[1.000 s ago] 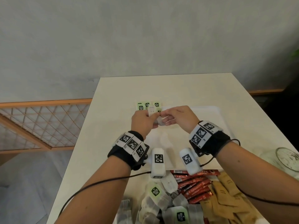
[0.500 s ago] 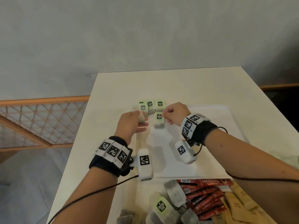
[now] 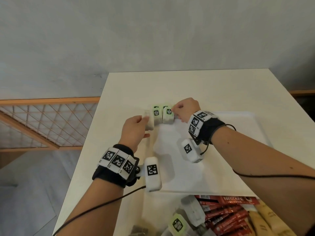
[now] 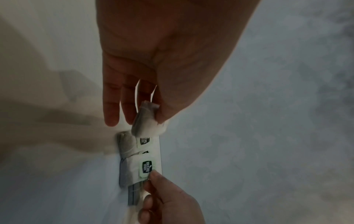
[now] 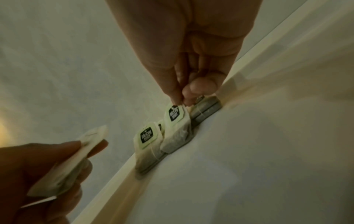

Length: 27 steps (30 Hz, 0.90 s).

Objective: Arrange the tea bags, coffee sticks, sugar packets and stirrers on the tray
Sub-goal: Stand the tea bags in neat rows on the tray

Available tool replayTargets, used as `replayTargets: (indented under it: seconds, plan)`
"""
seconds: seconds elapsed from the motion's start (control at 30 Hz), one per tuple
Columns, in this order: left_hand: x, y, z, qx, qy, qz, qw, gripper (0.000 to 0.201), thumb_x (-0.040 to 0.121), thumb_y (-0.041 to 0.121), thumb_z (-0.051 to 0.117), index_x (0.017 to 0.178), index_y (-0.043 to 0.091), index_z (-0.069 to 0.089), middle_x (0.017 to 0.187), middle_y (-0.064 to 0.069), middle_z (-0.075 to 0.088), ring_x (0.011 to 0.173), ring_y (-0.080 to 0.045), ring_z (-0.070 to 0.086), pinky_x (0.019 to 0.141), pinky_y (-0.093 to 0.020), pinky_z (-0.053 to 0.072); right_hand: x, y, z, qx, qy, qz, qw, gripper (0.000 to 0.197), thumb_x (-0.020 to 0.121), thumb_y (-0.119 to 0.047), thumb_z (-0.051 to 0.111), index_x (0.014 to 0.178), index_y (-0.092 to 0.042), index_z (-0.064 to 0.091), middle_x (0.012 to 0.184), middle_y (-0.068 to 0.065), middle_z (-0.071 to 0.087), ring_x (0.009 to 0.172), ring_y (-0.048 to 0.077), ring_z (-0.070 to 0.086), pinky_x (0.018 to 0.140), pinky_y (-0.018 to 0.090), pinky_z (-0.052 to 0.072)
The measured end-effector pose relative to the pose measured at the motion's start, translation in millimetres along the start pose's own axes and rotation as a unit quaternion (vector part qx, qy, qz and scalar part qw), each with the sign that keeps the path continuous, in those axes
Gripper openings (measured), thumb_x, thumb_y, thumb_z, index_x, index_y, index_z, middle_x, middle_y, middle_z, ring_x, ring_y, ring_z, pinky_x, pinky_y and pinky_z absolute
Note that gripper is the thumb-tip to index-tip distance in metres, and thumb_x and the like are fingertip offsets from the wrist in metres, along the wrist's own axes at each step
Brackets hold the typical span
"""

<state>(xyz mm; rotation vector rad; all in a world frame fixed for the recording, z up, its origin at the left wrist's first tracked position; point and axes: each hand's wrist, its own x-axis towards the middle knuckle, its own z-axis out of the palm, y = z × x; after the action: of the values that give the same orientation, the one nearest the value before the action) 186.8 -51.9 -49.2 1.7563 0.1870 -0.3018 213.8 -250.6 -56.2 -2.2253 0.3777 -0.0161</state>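
Left hand: the left hand (image 3: 134, 129) holds a white paper tea bag (image 3: 148, 120) pinched between thumb and forefinger, the other fingers straight; it hangs above the far left corner of the tray.
Right hand: the right hand (image 3: 185, 109) has its grip pinching the pale green tag (image 5: 174, 114) of a tea bag (image 3: 168, 115) that stands at the right end of the row.
Row of tea bags: a short row of white tea bags with green labels (image 3: 158, 114) leans along the far rim of the tray, at its left end, the bags touching and overlapping.
Tray: a flat white rectangular tray (image 3: 238, 150) lies on the cream counter (image 3: 187, 86).
Supply pile: near the person, in front of the tray, lie more loose tea bags (image 3: 179, 223), red coffee sticks (image 3: 226, 217) and tan sachets (image 3: 265, 220), heaped together.
Backdrop: a grey wall (image 3: 153, 31) stands behind the counter, a wooden lattice screen (image 3: 42, 123) to the left.
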Motion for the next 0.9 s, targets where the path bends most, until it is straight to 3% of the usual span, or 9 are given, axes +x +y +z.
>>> replayTargets:
  seconds: [0.1, 0.2, 0.33, 0.43, 0.5, 0.63, 0.7, 0.8, 0.9]
  plan:
    - [-6.2, 0.9, 4.1, 0.004, -0.008, 0.026, 1.000, 0.015, 0.096, 0.020, 0.062, 0.088, 0.010, 0.068, 0.085, -0.008, 0.069, 0.075, -0.014, 0.068, 0.067, -0.027, 0.059, -12.1, -4.5, -6.3, 0.007, 0.029, -0.025, 0.999, 0.019, 0.087, -0.031, 0.068, 0.095, -0.015, 0.075, 0.092, -0.003, 0.069, 0.083, 0.012, 0.060, 0.079, 0.025, 0.049]
    - [-13.6, 5.9, 15.5, -0.003, -0.021, 0.043, 0.999, 0.013, 0.093, 0.020, 0.067, 0.091, 0.007, 0.070, 0.086, -0.009, 0.071, 0.074, -0.015, 0.069, 0.065, -0.025, 0.057, -36.0, -10.4, -10.0, 0.102, -0.036, -0.040, 0.993, 0.022, 0.088, -0.038, 0.066, 0.090, -0.018, 0.074, 0.082, -0.007, 0.071, 0.070, 0.011, 0.061, 0.065, 0.026, 0.048]
    - [-22.5, 14.6, 30.9, -0.012, -0.032, 0.063, 0.997, 0.009, 0.091, 0.020, 0.069, 0.086, 0.013, 0.068, 0.090, -0.006, 0.071, 0.080, -0.018, 0.068, 0.069, -0.028, 0.057, -57.8, -9.4, -20.0, 0.155, -0.063, -0.052, 0.984, 0.013, 0.087, -0.022, 0.070, 0.076, -0.015, 0.068, 0.060, -0.002, 0.064, 0.056, 0.011, 0.058, 0.057, 0.026, 0.047]
    - [-26.8, 18.1, 42.3, 0.099, 0.031, 0.151, 0.983, 0.014, 0.086, 0.025, 0.073, 0.096, 0.020, 0.064, 0.100, 0.003, 0.066, 0.091, -0.013, 0.064, 0.082, -0.028, 0.052, -64.0, -5.9, -29.6, 0.172, -0.015, -0.032, 0.984, 0.016, 0.085, -0.019, 0.070, 0.072, -0.013, 0.063, 0.063, 0.005, 0.067, 0.061, 0.017, 0.063, 0.057, 0.029, 0.049]
    - [-33.6, 20.9, 51.4, 0.164, 0.036, 0.197, 0.966, 0.024, 0.081, 0.033, 0.076, 0.097, 0.024, 0.061, 0.102, 0.006, 0.062, 0.092, -0.011, 0.061, 0.081, -0.029, 0.050, -69.0, -5.5, -34.1, 0.165, -0.001, -0.022, 0.986, 0.017, 0.085, -0.019, 0.069, 0.072, -0.012, 0.062, 0.064, 0.004, 0.068, 0.059, 0.017, 0.063, 0.057, 0.028, 0.050]
    - [-43.0, 24.3, 65.6, 0.192, -0.032, 0.177, 0.965, 0.037, 0.077, 0.048, 0.077, 0.097, 0.023, 0.058, 0.094, 0.008, 0.064, 0.083, -0.014, 0.066, 0.074, -0.034, 0.053, -74.9, -6.2, -36.5, 0.137, 0.011, -0.020, 0.990, 0.020, 0.085, -0.018, 0.067, 0.067, -0.015, 0.059, 0.061, -0.004, 0.060, 0.050, 0.010, 0.049, 0.053, 0.025, 0.039]
    - [-41.7, 25.5, 65.8, 0.184, -0.017, 0.188, 0.965, 0.026, 0.083, 0.039, 0.073, 0.097, 0.021, 0.060, 0.088, 0.008, 0.065, 0.080, -0.014, 0.067, 0.075, -0.034, 0.054, -77.3, -7.5, -37.4, 0.133, 0.002, -0.021, 0.991, 0.020, 0.086, -0.021, 0.066, 0.068, -0.016, 0.060, 0.060, -0.004, 0.057, 0.051, 0.010, 0.048, 0.055, 0.025, 0.039]
    - [-34.6, 25.2, 61.1, 0.180, -0.002, 0.191, 0.965, 0.009, 0.093, 0.025, 0.063, 0.094, 0.016, 0.060, 0.082, 0.010, 0.063, 0.082, -0.014, 0.063, 0.075, -0.024, 0.051, -81.9, -9.5, -41.0, 0.141, -0.036, -0.026, 0.989, 0.017, 0.087, -0.025, 0.065, 0.082, -0.009, 0.069, 0.072, 0.003, 0.068, 0.053, 0.013, 0.050, 0.053, 0.027, 0.044]
    - [-24.1, 17.9, 56.8, 0.122, -0.014, 0.141, 0.982, 0.006, 0.091, 0.020, 0.066, 0.090, 0.016, 0.061, 0.089, -0.001, 0.067, 0.089, -0.025, 0.066, 0.087, -0.042, 0.056, -78.4, -3.8, -40.8, 0.197, -0.029, 0.001, 0.980, 0.011, 0.086, -0.019, 0.069, 0.091, -0.009, 0.068, 0.074, 0.006, 0.064, 0.055, 0.018, 0.046, 0.047, 0.029, 0.039]
